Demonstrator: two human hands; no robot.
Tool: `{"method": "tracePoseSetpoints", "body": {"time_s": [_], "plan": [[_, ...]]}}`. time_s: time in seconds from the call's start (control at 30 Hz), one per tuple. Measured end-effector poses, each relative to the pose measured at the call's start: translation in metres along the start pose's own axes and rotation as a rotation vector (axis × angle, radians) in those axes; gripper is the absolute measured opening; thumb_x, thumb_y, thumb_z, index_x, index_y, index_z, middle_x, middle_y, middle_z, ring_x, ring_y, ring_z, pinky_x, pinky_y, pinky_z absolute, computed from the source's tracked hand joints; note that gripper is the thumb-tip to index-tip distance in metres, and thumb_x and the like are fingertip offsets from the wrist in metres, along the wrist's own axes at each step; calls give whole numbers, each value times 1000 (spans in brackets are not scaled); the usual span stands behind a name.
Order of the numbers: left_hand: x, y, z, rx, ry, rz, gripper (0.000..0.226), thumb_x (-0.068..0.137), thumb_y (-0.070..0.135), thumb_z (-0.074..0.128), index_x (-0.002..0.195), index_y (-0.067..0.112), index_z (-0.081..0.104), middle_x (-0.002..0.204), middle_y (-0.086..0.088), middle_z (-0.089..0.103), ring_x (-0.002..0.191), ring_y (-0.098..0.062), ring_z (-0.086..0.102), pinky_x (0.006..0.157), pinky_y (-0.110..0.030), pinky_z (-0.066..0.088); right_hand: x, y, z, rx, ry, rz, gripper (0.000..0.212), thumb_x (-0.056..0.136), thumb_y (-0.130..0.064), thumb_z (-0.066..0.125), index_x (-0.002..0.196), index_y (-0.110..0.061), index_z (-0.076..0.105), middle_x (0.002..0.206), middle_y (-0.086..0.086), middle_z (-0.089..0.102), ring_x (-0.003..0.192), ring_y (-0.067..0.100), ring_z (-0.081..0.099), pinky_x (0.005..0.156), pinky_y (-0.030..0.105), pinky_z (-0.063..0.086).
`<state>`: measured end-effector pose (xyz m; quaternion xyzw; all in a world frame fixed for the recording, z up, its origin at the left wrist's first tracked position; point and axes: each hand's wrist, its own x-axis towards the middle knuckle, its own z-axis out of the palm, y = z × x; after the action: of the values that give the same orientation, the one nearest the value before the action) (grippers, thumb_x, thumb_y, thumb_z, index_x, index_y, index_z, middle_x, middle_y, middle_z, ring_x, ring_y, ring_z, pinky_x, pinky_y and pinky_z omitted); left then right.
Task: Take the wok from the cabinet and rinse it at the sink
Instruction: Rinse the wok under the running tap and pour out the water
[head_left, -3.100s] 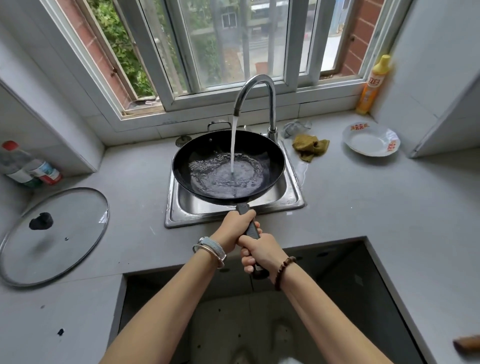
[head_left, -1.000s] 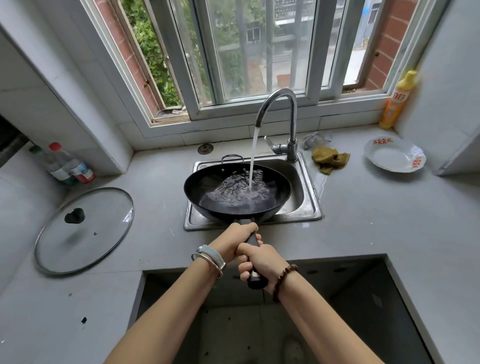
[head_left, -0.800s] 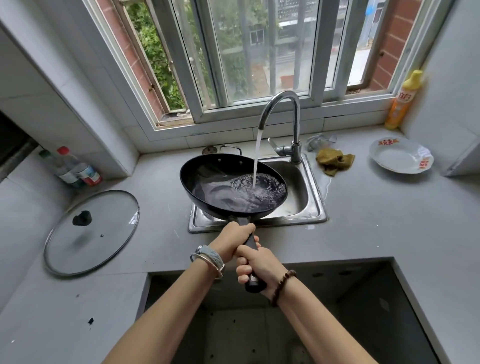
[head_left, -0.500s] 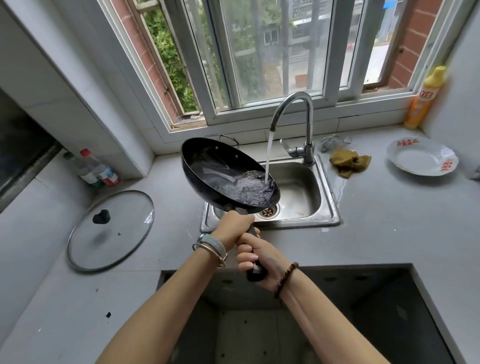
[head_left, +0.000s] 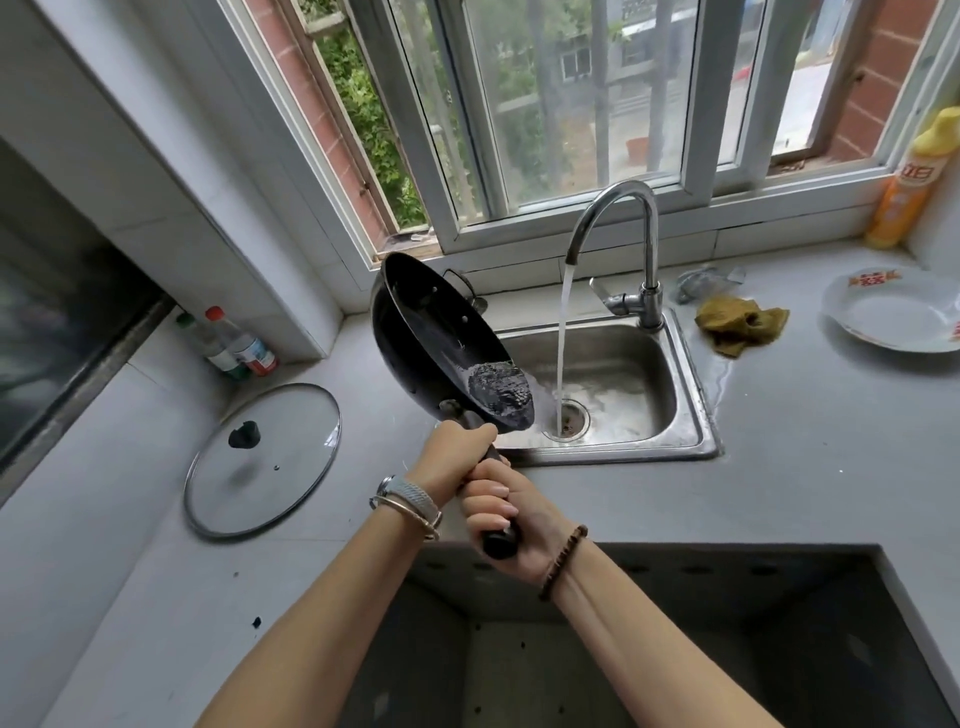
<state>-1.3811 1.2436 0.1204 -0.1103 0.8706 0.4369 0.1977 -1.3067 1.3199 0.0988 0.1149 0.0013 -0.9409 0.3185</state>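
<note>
Over the sink (head_left: 613, 387), hands (head_left: 483, 483) have tipped wok (head_left: 441, 343) steeper; water pours out.

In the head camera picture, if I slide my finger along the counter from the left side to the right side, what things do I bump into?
glass lid → wok → tap → yellowish cloth → white plate
</note>
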Motion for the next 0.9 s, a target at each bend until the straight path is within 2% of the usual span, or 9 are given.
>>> {"method": "tracePoseSetpoints", "body": {"time_s": [0.07, 0.2, 0.27, 0.37, 0.47, 0.6, 0.7, 0.9], "plan": [[4, -2, -2, 23, 22, 20, 51, 53, 39, 50, 76, -2, 73, 75, -14, 75, 81, -31, 72, 82, -45, 57, 3, -1, -1, -16, -6, 11, 42, 63, 4, 74, 50, -14, 39, 41, -4, 36, 26, 7, 33, 26, 18, 27], [19, -8, -5, 83, 57, 42, 66, 44, 49, 47, 79, -1, 72, 81, -17, 74, 85, -33, 71, 85, -46, 56, 6, -3, 0, 11, -72, 40, 47, 56, 11, 78, 50, -13, 39, 39, -3, 36, 25, 8, 34, 27, 18, 26], [16, -4, -9, 119, 70, 55, 68, 42, 50, 46, 79, -1, 72, 80, -17, 74, 84, -33, 71, 85, -45, 56, 8, -2, 2, 22, -93, 42, 45, 58, 10, 77, 49, -13, 40, 39, -4, 36, 26, 8, 34, 27, 17, 26], [-4, 12, -17, 217, 94, 72, 50, 60, 42, 52, 76, -1, 71, 78, -15, 74, 83, -31, 70, 83, -43, 55, 13, 2, 6, 22, -68, 35, 39, 70, 2, 68, 49, -14, 40, 37, -4, 35, 25, 7, 34, 26, 17, 27], [-10, 18, -24, 313, 151, 95, 33, 80, 29, 56, 74, -3, 66, 78, -15, 71, 79, -32, 65, 74, -38, 51, 20, 8, 9, 17, -28, 24, 39, 81, -7, 55, 46, -15, 38, 35, -5, 33, 24, 7, 32, 26, 17, 27], [-9, 21, -29, 407, 183, 97, 36, 83, 29, 58, 79, -6, 67, 76, -16, 69, 74, -31, 62, 69, -37, 50, 26, 13, 8, 22, -31, 3, 42, 83, -13, 52, 42, -14, 39, 32, -6, 33, 22, 6, 31, 26, 16, 26], [-10, 25, -30, 480, 202, 121, 29, 84, 30, 58, 72, 3, 62, 67, -10, 60, 65, -25, 54, 56, -31, 42, 30, 15, 6, 49, -62, -18, 44, 84, -15, 50, 41, -13, 42, 31, -6, 33, 21, 7, 32, 24, 16, 26], [-11, 27, -32, 558, 260, 155, 31, 85, 32, 57, 64, 9, 56, 59, -3, 55, 65, -23, 53, 49, -27, 33, 31, 21, 11, 69, -152, -75, 38, 70, -11, 66, 39, -12, 44, 28, -5, 34, 19, 7, 33, 22, 16, 26]]}}
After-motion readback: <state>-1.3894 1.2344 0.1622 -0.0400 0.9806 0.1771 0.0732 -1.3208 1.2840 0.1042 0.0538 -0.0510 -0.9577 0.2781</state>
